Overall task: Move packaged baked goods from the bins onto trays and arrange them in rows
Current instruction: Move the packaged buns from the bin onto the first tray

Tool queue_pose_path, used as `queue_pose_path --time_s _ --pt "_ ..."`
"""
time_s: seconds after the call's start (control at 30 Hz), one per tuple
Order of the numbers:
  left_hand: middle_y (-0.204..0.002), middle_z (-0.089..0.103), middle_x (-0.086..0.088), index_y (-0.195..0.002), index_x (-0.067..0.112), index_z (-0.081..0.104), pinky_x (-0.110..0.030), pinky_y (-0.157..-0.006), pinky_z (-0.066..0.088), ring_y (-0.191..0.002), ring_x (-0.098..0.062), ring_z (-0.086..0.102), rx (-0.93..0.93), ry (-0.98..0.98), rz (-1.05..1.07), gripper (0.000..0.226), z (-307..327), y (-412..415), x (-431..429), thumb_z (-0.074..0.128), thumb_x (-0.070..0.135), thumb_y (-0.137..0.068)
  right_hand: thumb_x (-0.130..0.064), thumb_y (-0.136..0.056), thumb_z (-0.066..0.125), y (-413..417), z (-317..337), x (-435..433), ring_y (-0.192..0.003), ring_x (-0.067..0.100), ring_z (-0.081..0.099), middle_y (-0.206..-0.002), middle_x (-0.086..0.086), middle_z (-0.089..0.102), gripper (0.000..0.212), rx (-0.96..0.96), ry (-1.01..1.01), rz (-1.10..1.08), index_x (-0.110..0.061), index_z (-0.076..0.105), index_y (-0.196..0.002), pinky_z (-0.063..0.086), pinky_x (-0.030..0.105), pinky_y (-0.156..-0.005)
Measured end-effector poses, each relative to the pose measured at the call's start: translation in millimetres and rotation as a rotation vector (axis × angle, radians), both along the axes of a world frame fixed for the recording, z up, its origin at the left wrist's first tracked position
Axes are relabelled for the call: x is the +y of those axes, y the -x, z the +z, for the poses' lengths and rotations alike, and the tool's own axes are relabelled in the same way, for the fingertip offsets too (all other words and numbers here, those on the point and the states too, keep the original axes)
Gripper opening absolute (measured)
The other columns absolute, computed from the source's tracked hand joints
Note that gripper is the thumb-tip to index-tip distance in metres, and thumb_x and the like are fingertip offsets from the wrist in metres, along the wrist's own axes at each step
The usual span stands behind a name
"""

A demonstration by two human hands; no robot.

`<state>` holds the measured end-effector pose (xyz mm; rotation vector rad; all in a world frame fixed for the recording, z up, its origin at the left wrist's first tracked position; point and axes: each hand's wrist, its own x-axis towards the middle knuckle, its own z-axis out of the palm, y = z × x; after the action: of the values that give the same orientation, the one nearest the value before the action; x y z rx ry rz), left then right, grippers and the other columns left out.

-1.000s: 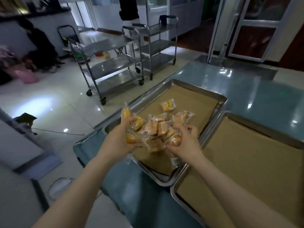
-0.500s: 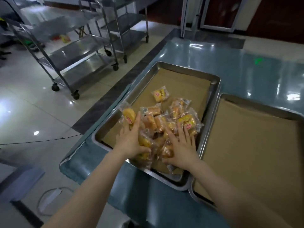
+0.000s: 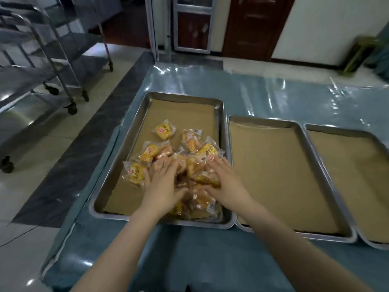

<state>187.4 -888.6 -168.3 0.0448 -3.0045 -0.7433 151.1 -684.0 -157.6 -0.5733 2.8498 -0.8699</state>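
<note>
A table (image 3: 210, 256) under blue plastic sheeting carries three paper-lined metal trays side by side, each with its long axis running away from the person: the left tray (image 3: 134, 131), the middle tray (image 3: 294, 233) and the right tray (image 3: 328, 128). A loose heap of wrapped yellow cakes (image 3: 195, 163) lies in the near half of the left tray, packets pointing every which way, with one single packet (image 3: 164, 130) lying apart, cornerwise toward the far end. The left hand (image 3: 163, 186) and right hand (image 3: 226, 184) rest palm-down on the heap with fingers spread flat, gripping nothing.
</note>
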Motion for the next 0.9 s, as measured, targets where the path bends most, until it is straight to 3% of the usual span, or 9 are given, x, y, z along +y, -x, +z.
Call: queue_pose_path --time_s 0.07,0.13,0.2,0.37,0.53,0.63,0.8,0.9 --pt "-0.157 0.013 0.009 -0.148 0.037 0.010 -0.040 -0.115 0.005 -0.144 -0.013 0.008 0.046 -0.081 -0.067 0.085 9 1 7 0.065 0.042 -0.083 -0.040 -0.085 0.065 -9 10 10 -0.144 0.008 0.002 -0.157 -0.013 0.017 0.075 -0.006 0.032 -0.039 -0.036 0.025 -0.147 0.015 0.044 -0.118" --pt "-0.155 0.019 0.011 -0.148 0.037 0.012 -0.034 -0.110 0.025 -0.141 -0.011 0.020 0.082 -0.136 -0.132 0.083 20 1 16 0.064 0.039 -0.084 -0.035 -0.087 0.064 -16 19 22 -0.144 0.007 0.007 -0.154 -0.014 0.025 0.072 -0.005 0.080 -0.081 -0.035 0.025 -0.147 0.019 0.042 -0.117" --pt "-0.154 0.017 0.015 -0.147 0.041 0.009 -0.034 -0.107 0.030 -0.140 -0.009 0.020 0.125 -0.107 -0.198 0.083 30 1 27 0.063 0.040 -0.084 -0.034 -0.089 0.062 -20 28 34 -0.143 0.006 0.013 -0.152 -0.012 0.031 0.066 0.038 0.095 -0.132 -0.034 0.029 -0.146 0.021 0.037 -0.116" --pt "-0.150 0.011 0.024 -0.145 0.046 0.007 -0.030 -0.109 0.013 -0.136 -0.001 0.014 0.192 -0.070 -0.282 0.082 57 17 63 0.061 0.041 -0.084 -0.029 -0.089 0.062 -16 46 57 -0.137 0.013 0.033 -0.147 -0.007 0.041 0.057 0.125 0.090 -0.200 -0.028 0.040 -0.141 0.027 0.032 -0.113" --pt "-0.152 0.013 0.019 -0.147 0.041 0.011 -0.031 -0.108 0.007 -0.134 0.002 0.011 0.262 0.011 -0.338 0.079 83 30 114 0.060 0.041 -0.085 -0.028 -0.087 0.064 -12 67 109 -0.132 0.015 0.039 -0.144 -0.004 0.045 0.053 0.206 0.075 -0.196 -0.025 0.047 -0.137 0.028 0.028 -0.108" --pt "-0.153 0.012 0.017 -0.149 0.035 0.014 -0.025 -0.110 0.005 -0.140 -0.001 0.010 0.295 0.016 -0.381 0.077 104 40 164 0.059 0.037 -0.087 -0.026 -0.086 0.065 -7 89 163 -0.133 0.015 0.039 -0.146 -0.001 0.043 0.052 0.242 0.087 -0.231 -0.022 0.049 -0.136 0.028 0.027 -0.110" --pt "-0.156 0.018 0.004 -0.148 0.023 0.023 -0.029 -0.117 0.010 -0.143 -0.013 0.014 0.369 0.015 -0.462 0.069 144 54 282 0.059 0.027 -0.090 -0.019 -0.085 0.068 0 125 284 -0.134 0.014 0.037 -0.142 0.001 0.046 0.049 0.326 0.122 -0.251 -0.016 0.053 -0.131 0.017 0.010 -0.104" --pt "-0.156 0.017 0.006 -0.148 0.024 0.023 -0.030 -0.117 0.009 -0.143 -0.010 0.012 0.399 -0.022 -0.437 0.068 160 56 351 0.058 0.025 -0.091 -0.023 -0.086 0.067 1 139 361 -0.131 0.009 0.038 -0.139 -0.004 0.048 0.045 0.371 0.089 -0.266 -0.022 0.054 -0.129 0.014 0.002 -0.098"
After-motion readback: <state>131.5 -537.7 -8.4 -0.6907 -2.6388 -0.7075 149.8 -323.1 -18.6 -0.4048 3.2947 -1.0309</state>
